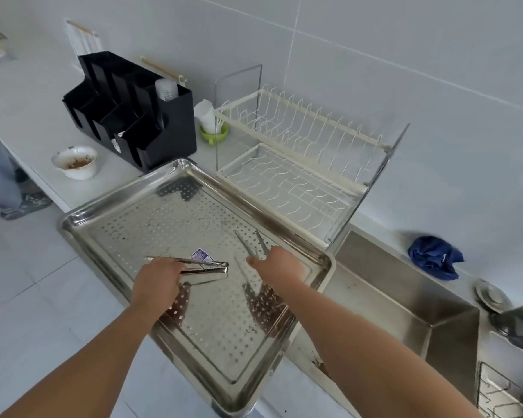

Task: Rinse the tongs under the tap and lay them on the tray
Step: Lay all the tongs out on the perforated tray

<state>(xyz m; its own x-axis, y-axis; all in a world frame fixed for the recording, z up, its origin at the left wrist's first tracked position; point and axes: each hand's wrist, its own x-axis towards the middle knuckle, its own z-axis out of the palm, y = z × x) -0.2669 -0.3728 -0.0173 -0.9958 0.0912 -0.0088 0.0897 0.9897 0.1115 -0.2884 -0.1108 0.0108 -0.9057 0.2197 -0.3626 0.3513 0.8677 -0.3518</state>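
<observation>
A large perforated steel tray (pixel 109 233) lies on the counter, left of the sink (pixel 405 300). A pair of steel tongs (pixel 209 267) lies flat near the tray's middle, beside a small blue label. My left hand (pixel 157 282) grips the tongs at their left end. My right hand (pixel 277 265) holds a second, thinner pair of tongs (pixel 251 244), whose two tips point up and away over the tray. No tap is in view.
A white wire dish rack (pixel 302 170) stands behind the tray. Left of the rack are a black compartment organiser (pixel 133 116) and a dirty white bowl (pixel 76 162). A blue cloth (pixel 435 256) and a drain strainer (pixel 491 297) lie behind the sink. Someone's legs show at far left.
</observation>
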